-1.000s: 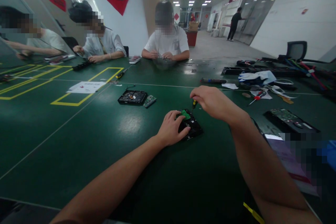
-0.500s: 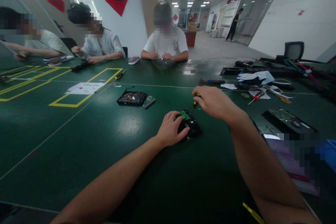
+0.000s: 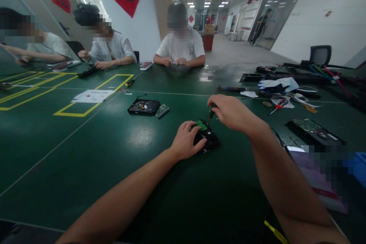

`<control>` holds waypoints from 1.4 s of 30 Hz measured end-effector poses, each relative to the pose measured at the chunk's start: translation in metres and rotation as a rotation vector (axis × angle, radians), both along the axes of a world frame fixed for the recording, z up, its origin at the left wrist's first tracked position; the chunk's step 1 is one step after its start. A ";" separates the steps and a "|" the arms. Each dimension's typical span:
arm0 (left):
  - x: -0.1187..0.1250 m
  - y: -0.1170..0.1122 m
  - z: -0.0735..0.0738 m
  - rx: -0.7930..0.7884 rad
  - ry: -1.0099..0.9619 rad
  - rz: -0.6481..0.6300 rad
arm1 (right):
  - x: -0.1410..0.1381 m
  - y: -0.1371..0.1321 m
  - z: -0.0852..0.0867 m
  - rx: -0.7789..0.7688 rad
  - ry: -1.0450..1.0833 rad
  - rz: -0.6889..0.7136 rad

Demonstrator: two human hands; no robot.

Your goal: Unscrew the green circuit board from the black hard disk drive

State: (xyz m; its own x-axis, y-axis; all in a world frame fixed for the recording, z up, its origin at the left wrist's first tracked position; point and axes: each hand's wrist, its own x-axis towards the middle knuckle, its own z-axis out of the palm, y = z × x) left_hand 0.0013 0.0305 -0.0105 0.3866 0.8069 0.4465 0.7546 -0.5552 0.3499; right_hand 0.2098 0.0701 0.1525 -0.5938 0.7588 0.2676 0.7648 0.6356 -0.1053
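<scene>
Screwdriver (image 3: 211, 113) stands over black unit (image 3: 211, 140); left hand (image 3: 186, 140) laid upon it

The black unit lies flat on the green counter (image 3: 143, 175), directly beneath the left fingers. These are spread apart, with the thumb set on the unit's near part and the other fingertips at the green board (image 3: 201, 124). The right hand (image 3: 231, 113) is raised above and beyond the unit; its fingers are clamped on the screwdriver's handle, the shaft pointing down, slightly tilted. The tip is at the unit's far edge, just right of the green board; whether it sits in a screw is too small to tell.

Beyond the left fingers and to their left lies an open unit (image 3: 143, 107), with a loose board (image 3: 162, 111) just beside it. Farther out in that direction are a sheet (image 3: 93, 96) and a yellow screwdriver (image 3: 131, 81).

Beyond the right fingers is a dark tool (image 3: 231, 89). To their right lie a red screwdriver (image 3: 278, 106), a glove (image 3: 280, 85) beyond it, and another unit (image 3: 314, 131), nearer the wearer, with a board on its upper face. A co-worker (image 3: 181, 47) sits opposite, well apart from both hands.
</scene>
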 end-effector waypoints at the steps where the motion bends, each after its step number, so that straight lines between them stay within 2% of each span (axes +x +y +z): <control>1: 0.000 0.000 0.000 -0.001 0.000 0.001 | 0.000 0.000 0.000 -0.004 0.006 0.008; 15: 0.000 0.000 0.000 -0.008 0.010 -0.001 | 0.001 -0.001 0.005 -0.058 -0.038 0.015; 23: -0.001 -0.001 0.001 -0.009 0.009 -0.005 | -0.002 -0.004 0.006 -0.013 -0.098 -0.121; 30: -0.001 -0.002 0.003 -0.002 0.022 -0.002 | 0.000 0.004 0.000 0.012 0.010 0.090; 42: 0.000 -0.001 0.002 -0.012 0.001 -0.010 | 0.004 0.001 0.005 -0.035 0.016 0.092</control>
State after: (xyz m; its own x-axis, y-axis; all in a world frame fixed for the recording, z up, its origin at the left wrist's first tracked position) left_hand 0.0015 0.0292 -0.0083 0.3947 0.8083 0.4368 0.7496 -0.5582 0.3556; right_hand 0.2134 0.0715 0.1573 -0.6570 0.7107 0.2516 0.7017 0.6985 -0.1404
